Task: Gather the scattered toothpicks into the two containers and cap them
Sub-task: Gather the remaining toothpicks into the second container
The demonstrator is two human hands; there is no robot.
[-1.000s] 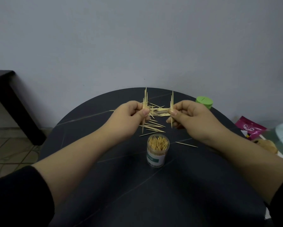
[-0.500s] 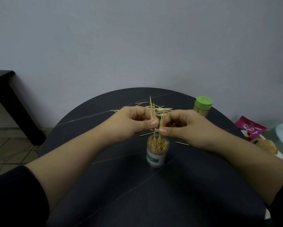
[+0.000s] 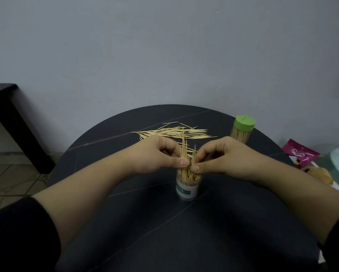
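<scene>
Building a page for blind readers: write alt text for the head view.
The left hand and right hand each pinch upright toothpicks over the mouth of an open clear container on a round dark table. Loose toothpicks lie scattered behind them; a green-capped container stands at the far right.

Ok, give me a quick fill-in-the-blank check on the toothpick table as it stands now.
1. The far clear plastic container wears a ____ lid.
2. The left hand and the right hand pinch wooden toothpicks over the near labelled clear container, which has ____ lid on.
3. A loose toothpick pile lies on the ____ black table, beyond both hands.
Missing words: green; no; round.
</scene>
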